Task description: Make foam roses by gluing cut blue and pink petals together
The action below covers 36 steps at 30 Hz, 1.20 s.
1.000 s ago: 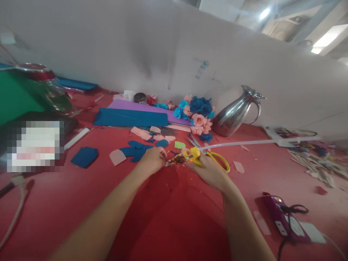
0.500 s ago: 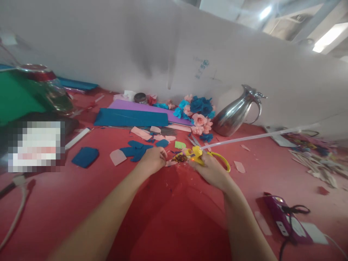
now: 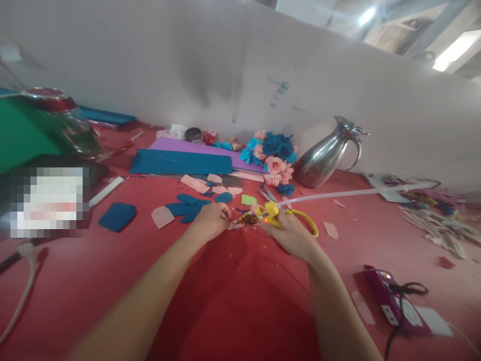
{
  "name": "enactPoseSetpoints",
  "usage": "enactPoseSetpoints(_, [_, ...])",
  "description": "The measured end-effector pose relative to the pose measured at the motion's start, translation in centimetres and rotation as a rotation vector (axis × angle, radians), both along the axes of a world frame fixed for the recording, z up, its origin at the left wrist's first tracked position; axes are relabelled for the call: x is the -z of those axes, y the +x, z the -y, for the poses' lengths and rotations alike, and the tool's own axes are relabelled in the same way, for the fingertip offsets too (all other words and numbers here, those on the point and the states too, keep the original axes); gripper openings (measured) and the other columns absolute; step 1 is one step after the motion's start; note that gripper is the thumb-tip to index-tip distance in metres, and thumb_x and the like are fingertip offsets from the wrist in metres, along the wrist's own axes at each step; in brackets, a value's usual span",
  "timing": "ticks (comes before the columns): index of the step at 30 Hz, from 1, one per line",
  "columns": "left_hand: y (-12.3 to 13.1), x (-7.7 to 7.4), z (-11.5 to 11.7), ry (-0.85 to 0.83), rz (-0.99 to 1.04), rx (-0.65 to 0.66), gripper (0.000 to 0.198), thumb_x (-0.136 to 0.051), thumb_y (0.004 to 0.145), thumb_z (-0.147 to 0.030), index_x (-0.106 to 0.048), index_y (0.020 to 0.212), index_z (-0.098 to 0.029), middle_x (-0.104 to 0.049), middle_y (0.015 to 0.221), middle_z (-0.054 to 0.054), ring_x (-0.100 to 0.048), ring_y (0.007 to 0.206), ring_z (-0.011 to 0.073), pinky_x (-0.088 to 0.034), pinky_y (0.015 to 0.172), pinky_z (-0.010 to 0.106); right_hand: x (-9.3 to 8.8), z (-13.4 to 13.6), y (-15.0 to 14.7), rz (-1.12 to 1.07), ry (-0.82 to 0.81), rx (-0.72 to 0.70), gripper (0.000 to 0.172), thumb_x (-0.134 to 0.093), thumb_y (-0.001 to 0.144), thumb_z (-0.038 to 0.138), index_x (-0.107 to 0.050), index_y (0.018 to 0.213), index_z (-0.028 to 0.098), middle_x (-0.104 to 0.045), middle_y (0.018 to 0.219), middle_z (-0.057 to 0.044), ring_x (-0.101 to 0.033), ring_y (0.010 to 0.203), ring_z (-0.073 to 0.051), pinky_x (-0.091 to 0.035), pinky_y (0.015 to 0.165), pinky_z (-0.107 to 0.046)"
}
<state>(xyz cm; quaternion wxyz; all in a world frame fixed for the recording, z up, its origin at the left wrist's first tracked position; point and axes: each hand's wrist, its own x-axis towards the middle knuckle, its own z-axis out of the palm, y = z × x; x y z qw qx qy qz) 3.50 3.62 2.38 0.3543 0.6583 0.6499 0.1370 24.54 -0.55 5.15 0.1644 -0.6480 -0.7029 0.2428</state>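
My right hand [image 3: 291,233] is wrapped round a yellow hot glue gun [image 3: 269,214] with a small orange light on it. A long clear glue stick [image 3: 330,195] runs out of the gun's back to the right. The gun's nozzle points left, over a brown-crusted patch [image 3: 248,219]. Facing it, my left hand [image 3: 211,220] has its fingers pinched at the end of a pale pink paper piece [image 3: 236,226]; the fingertips are partly hidden. Scissors [image 3: 308,223] with a yellow handle lie under and behind the gun. Blue paper petals [image 3: 188,206] lie just beyond my left hand.
Paper flowers [image 3: 276,164] are heaped at the back beside a leaning metal jug [image 3: 325,155]. Blue paper [image 3: 180,163] lies on a purple sheet. A glass jar [image 3: 63,120] stands left. A purple power strip [image 3: 396,301] with cords sits at right front.
The far end of the glue stick has dipped lower. Both hands and the glue gun stay in almost the same place.
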Motion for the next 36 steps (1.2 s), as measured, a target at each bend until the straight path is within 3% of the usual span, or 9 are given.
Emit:
enactPoseSetpoints(5, [0.1, 0.0, -0.1, 0.019, -0.016, 0.0, 0.02, -0.076, 0.061, -0.033, -0.062, 0.071, -0.022, -0.072, 0.073, 0.002, -0.067, 0.074, 0.0197, -0.041, 0.059, 0.025, -0.1, -0.1, -0.5, 0.049, 0.015, 0.009, 0.025, -0.055, 0.084, 0.044, -0.058, 0.083, 0.019, -0.065, 0.076, -0.005, -0.061, 0.069, -0.02, -0.037, 0.059, -0.026])
enactPoseSetpoints(12, [0.2, -0.4, 0.1, -0.024, 0.002, -0.009, 0.013, -0.072, 0.064, -0.022, -0.063, 0.073, -0.02, -0.072, 0.074, 0.003, -0.067, 0.075, 0.0189, -0.041, 0.059, 0.024, -0.1, 0.0, -0.5, 0.032, -0.011, 0.009, 0.028, -0.051, 0.085, 0.046, -0.057, 0.083, 0.019, -0.065, 0.078, -0.006, -0.06, 0.068, -0.02, -0.036, 0.058, -0.026])
enactPoseSetpoints(17, [0.1, -0.1, 0.0, 0.018, -0.023, 0.02, 0.024, -0.075, 0.063, -0.039, -0.061, 0.071, -0.021, -0.071, 0.074, 0.003, -0.067, 0.075, 0.0198, -0.041, 0.058, 0.024, 0.0, -0.1, -0.5, 0.048, -0.009, 0.02, 0.03, -0.051, 0.085, 0.048, -0.056, 0.081, 0.019, -0.064, 0.076, -0.006, -0.06, 0.067, -0.019, -0.036, 0.058, -0.027])
enactPoseSetpoints(26, [0.1, -0.1, -0.1, -0.002, -0.012, 0.014, 0.013, -0.071, 0.064, -0.022, -0.061, 0.071, -0.021, -0.072, 0.074, 0.002, -0.067, 0.075, 0.0187, -0.039, 0.057, 0.024, 0.0, -0.2, 0.5, 0.049, -0.009, 0.004, 0.03, -0.052, 0.083, 0.048, -0.057, 0.082, 0.019, -0.066, 0.077, -0.006, -0.062, 0.069, -0.021, -0.039, 0.058, -0.028])
enactPoseSetpoints(31, [0.1, 0.1, -0.2, 0.021, -0.016, 0.012, 0.018, -0.074, 0.062, -0.031, -0.061, 0.071, -0.021, -0.071, 0.072, 0.002, -0.066, 0.074, 0.0194, -0.04, 0.058, 0.024, 0.0, -0.1, 0.3, 0.024, -0.001, -0.039, 0.025, -0.055, 0.082, 0.044, -0.061, 0.087, 0.02, -0.067, 0.081, -0.004, -0.063, 0.071, -0.02, -0.04, 0.06, -0.027])
enactPoseSetpoints(34, [0.0, -0.2, 0.0, 0.022, 0.002, 0.023, 0.02, -0.074, 0.062, -0.032, -0.06, 0.07, -0.021, -0.071, 0.072, 0.003, -0.066, 0.076, 0.0198, -0.04, 0.057, 0.024, -0.5, -0.2, 1.2, -0.032, -0.037, -0.038, 0.023, -0.056, 0.081, 0.042, -0.061, 0.082, 0.019, -0.066, 0.074, -0.003, -0.061, 0.066, -0.017, -0.041, 0.059, -0.026])
enactPoseSetpoints(36, [0.0, -0.5, 0.2, 0.008, 0.016, 0.018, 0.016, -0.072, 0.063, -0.026, -0.06, 0.071, -0.021, -0.071, 0.074, 0.003, -0.066, 0.075, 0.0195, -0.04, 0.056, 0.023, -0.7, -0.4, 3.0, -0.072, -0.1, 0.038, 0.027, -0.058, 0.08, 0.044, -0.061, 0.075, 0.018, -0.064, 0.065, -0.003, -0.058, 0.057, -0.015, -0.04, 0.053, -0.024])
